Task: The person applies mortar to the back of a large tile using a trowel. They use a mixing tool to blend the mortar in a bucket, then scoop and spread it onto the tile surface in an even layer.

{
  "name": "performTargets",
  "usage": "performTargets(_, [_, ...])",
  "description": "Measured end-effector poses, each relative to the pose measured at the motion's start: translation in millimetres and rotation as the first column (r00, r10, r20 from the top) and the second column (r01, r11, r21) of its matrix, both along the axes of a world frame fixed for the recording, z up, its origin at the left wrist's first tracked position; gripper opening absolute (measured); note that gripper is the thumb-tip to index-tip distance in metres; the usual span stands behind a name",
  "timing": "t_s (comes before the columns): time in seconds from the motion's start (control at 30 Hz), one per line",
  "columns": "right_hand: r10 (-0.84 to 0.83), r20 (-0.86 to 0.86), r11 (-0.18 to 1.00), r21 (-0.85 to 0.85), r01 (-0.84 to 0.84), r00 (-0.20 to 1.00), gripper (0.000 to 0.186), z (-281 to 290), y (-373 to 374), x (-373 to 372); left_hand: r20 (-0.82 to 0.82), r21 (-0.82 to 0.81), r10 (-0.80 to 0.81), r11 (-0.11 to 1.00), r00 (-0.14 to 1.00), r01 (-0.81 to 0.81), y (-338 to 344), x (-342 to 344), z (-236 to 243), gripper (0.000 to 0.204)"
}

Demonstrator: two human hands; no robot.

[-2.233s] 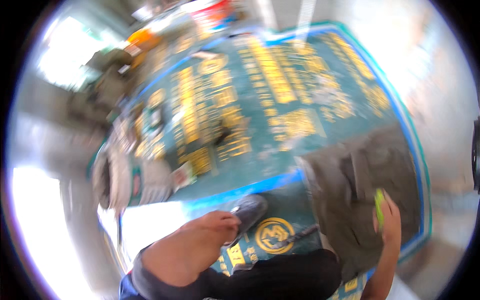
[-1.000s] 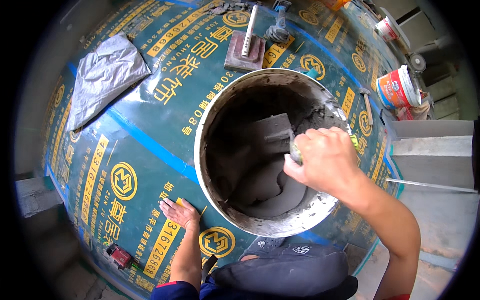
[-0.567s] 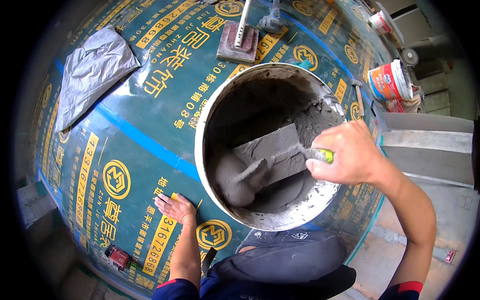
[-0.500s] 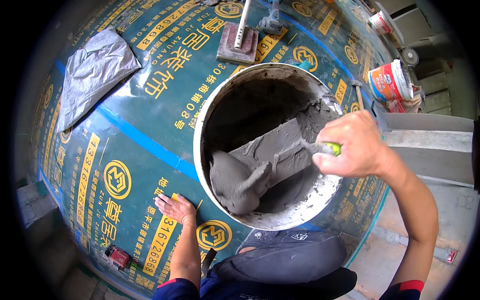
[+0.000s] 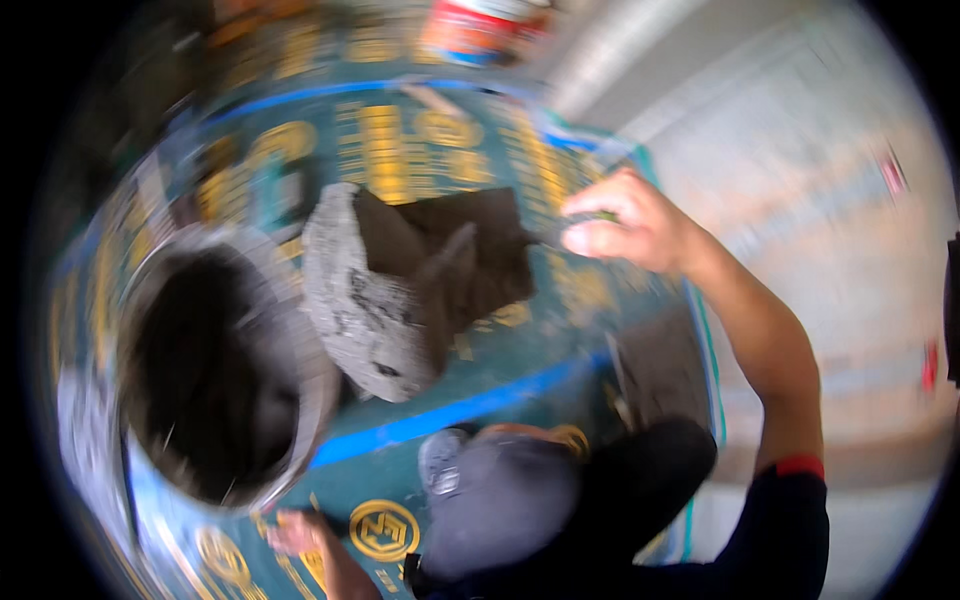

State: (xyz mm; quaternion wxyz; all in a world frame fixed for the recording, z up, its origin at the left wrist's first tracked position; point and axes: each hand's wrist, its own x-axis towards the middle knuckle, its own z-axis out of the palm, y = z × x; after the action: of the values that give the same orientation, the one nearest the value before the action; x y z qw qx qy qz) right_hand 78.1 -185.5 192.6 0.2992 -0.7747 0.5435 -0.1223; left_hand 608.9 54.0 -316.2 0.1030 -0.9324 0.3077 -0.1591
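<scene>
My right hand (image 5: 630,225) grips the handle of a flat-bladed trowel (image 5: 500,250), fingers closed around it. A large, thick heap of wet grey mortar (image 5: 350,310) rides on the blade, above the covered floor and to the right of the bucket. This round white bucket (image 5: 322,395), smeared with grey inside, stands at the left; motion blurs it, and its depths are dark. Near its lower edge, my left hand (image 5: 295,533) rests on the floor cover with fingers apart, holding nothing; it is blurred too.
Green floor sheeting (image 5: 540,350) with yellow print and blue tape lies under everything. A red, white and orange pail (image 5: 475,30) stands at the far edge. Bare pale floor (image 5: 800,280) borders the sheeting on the right. My bent knee (image 5: 510,500) is close to the bucket.
The trowel has come up out of the bucket with mortar on it and now hangs beside it. My view has swung right, so the bucket appears farther left. The left hand stays on the floor cover.
</scene>
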Motion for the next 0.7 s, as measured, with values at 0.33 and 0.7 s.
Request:
performTargets(0.33, [-0.873,-0.41,0.449,-0.463,0.764,0.264,0.036,-56,471,-233,-0.61,-0.145,-0.768,0.348,0.194,0.926,-41,-165,51,0.045])
performTargets(0.7, [-0.785,-0.617,0.075,-0.174,0.982,-0.049,0.038,-171,677,-183,-0.936,-0.276,-0.27,0.163,-0.226,0.947,-123,-320,121,0.042])
